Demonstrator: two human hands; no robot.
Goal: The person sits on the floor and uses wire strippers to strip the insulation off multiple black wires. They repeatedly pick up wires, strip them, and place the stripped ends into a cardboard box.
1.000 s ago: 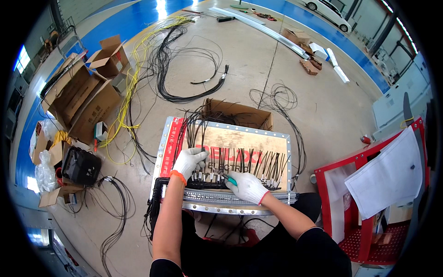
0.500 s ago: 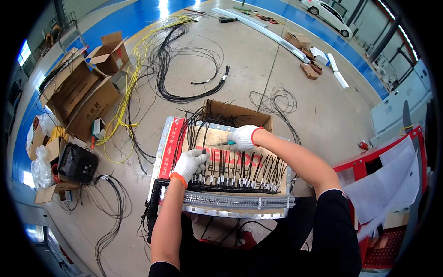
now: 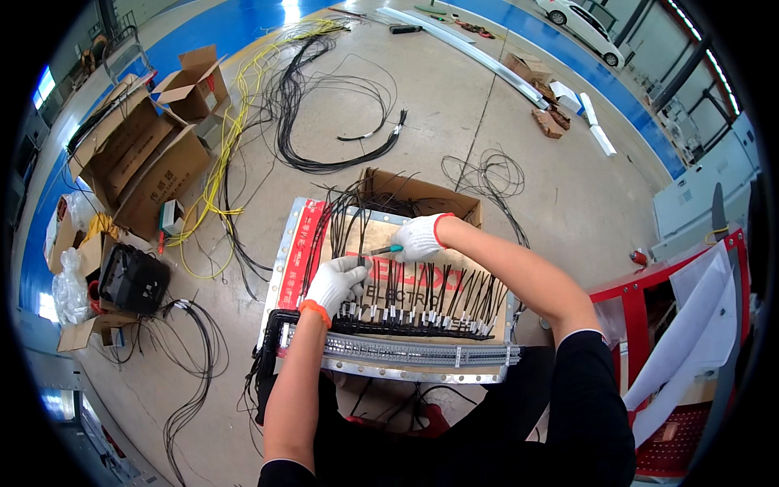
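In white gloves with orange cuffs, both my hands work over a flat carton [image 3: 334,231] set in a metal frame [image 3: 280,235] on my lap. My left hand [image 3: 331,284] is closed around black wires [image 3: 359,231] that rise past its fingertips. Just to the right, my right hand [image 3: 419,238] grips a slim teal-handled tool [image 3: 396,248], its thin tip pointing left at those wires by my left fingers. The tool's exact kind is unclear. A row of short, white-labelled black wires [image 3: 430,296] stands along a grey terminal strip [image 3: 406,351] on the near side.
Beyond the frame stands an open carton [image 3: 458,203] with wires over it. Coiled black cables [image 3: 292,150] and yellow cables [image 3: 231,154] lie on the floor. Left are cardboard boxes [image 3: 158,174] and a black container [image 3: 134,280]; right, a red frame [image 3: 637,321] with white sheets.
My right hand has moved slightly left and down, bringing the tool's tip to the wires at my left fingertips. My left hand stays closed in nearly the same place.
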